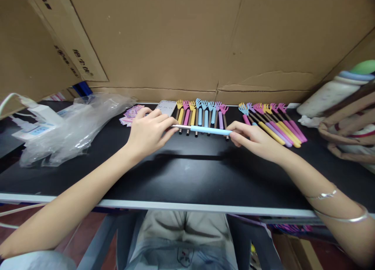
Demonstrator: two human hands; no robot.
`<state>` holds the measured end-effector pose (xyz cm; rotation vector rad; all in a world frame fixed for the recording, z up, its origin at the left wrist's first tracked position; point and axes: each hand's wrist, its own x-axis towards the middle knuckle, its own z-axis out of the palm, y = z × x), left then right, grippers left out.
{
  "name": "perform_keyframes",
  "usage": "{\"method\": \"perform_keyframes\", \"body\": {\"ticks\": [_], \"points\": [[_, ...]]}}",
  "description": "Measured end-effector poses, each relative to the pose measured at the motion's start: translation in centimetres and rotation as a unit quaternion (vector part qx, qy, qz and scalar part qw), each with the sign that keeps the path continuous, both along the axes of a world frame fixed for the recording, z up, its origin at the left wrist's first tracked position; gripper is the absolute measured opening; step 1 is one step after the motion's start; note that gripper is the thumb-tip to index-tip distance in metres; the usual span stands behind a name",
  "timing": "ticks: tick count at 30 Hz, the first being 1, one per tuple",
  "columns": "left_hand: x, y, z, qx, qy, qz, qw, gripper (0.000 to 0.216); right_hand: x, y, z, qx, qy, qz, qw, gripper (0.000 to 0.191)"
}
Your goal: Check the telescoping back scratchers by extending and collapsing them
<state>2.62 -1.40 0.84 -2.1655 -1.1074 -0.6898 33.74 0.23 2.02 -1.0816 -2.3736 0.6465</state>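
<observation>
Above the black table [181, 184] I hold a back scratcher level between both hands, its light blue handle [209, 130] to the right and its metal rod to the left. My left hand [152, 129] pinches the rod's left end; whatever sits at that end is hidden by the fingers. My right hand [253, 138] grips the handle's right end between thumb and fingertips. Just behind is a row of yellow, pink, blue and purple claw heads and handles [206, 115] with dark rods. More back scratchers [278, 125] lie slanted beside my right hand.
Clear plastic bags [79, 129] and a white power strip [41, 129] are on the left. A phone [166, 107] and pink printed cards [131, 114] lie behind my left hand. A white bottle [334, 94] leans by a brown strapped bag [348, 125] on the right. Cardboard [164, 39] walls the back.
</observation>
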Motion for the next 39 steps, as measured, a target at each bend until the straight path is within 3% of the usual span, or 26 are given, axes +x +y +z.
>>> {"method": "perform_keyframes", "body": {"ticks": [7, 29, 39], "points": [[0.3, 0.1, -0.5, -0.048, -0.019, -0.013, 0.999, 0.023, 0.0, 0.0, -0.5, 0.012, -0.017, 0.0, 1.0, 0.029], [0.6, -0.2, -0.9, 0.012, 0.021, -0.026, 0.999, 0.025, 0.0, -0.2, -0.2, 0.018, -0.004, -0.026, 0.999, 0.029], [0.3, 0.1, -1.2, 0.011, 0.014, -0.042, 0.999, 0.025, -0.4, -0.1, -0.8, -0.032, 0.031, 0.0, 0.999, 0.037]]}}
